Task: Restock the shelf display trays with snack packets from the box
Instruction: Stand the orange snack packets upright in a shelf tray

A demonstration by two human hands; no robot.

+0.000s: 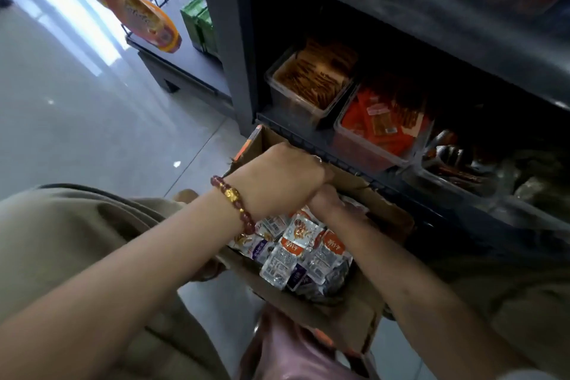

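Snack packets [296, 256] fill one open cardboard box [348, 318] on a shop floor, heaped just on the near side of a crouching person's fingers. The silver sachets lie mostly flat and overlapping, too tangled for a firm count. On the two clearest, the long axis runs near to far, with the orange-banded end pointing toward the fingers and the shelf. The box's own long axis runs much the same way, away from the person's knees.

Both bare forearms reach in from the near side. The left hand [277, 176], with one red bead bracelet [237, 203] at the wrist, shows its back to the camera. Its fingers curl down out of sight at the box's far end, and what they grip, if anything, cannot be told. The right hand [327, 199] sits directly beneath it, down among the packets. Its fingers are hidden, so its hold cannot be told either.

Just beyond the fingers stands the dark shelf [311, 145], where three clear display trays can be counted. The tray of brown sticks [308, 86] lies beyond the fingers, the tray of orange-red packets [379, 129] to its right, and the third tray [453, 173], blurred, farther right. Far to the left of the fingers, green packs [199, 25] sit on a low rack, with orange bags [148, 21] hanging nearby.
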